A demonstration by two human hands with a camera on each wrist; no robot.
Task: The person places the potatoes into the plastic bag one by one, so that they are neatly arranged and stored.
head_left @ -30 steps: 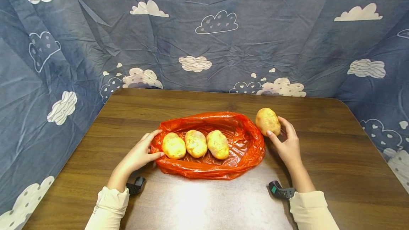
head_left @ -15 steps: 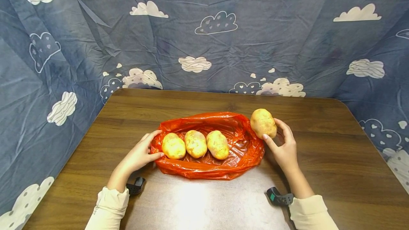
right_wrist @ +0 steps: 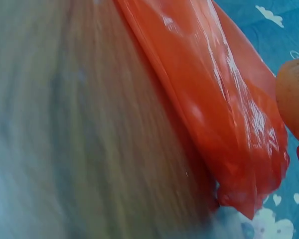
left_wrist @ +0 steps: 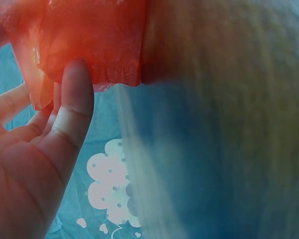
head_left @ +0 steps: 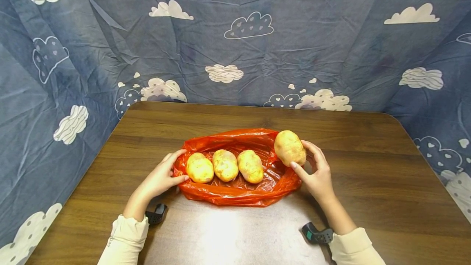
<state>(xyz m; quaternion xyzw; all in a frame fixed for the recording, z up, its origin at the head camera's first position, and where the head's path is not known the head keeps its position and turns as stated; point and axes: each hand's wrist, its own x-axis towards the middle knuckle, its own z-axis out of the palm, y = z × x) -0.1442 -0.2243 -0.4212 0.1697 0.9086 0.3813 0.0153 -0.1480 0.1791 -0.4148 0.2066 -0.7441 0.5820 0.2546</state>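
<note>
A red plastic bag (head_left: 228, 199) lies spread open on the table, with three potatoes (head_left: 225, 165) in a row in its left and middle part. At the bag's left end, my left hand (head_left: 162, 179) grips the rim; in the left wrist view the thumb (left_wrist: 77, 94) lies against the red film and the fingers reach behind it. My right hand (head_left: 320, 175) holds another potato (head_left: 290, 148) between thumb and fingers, over the bag's right rim. Only a slice of that held potato (right_wrist: 294, 99) shows at the right wrist view's edge.
The wooden table (head_left: 386, 167) runs back to a blue cloth (head_left: 250, 60) with white cloud prints. A black strap device sits at the left wrist (head_left: 156, 214) and another at the right wrist (head_left: 316, 233).
My right hand has moved left and slightly toward me with its potato, from beside the bag to over its right end. The left hand and the three potatoes have stayed put.
</note>
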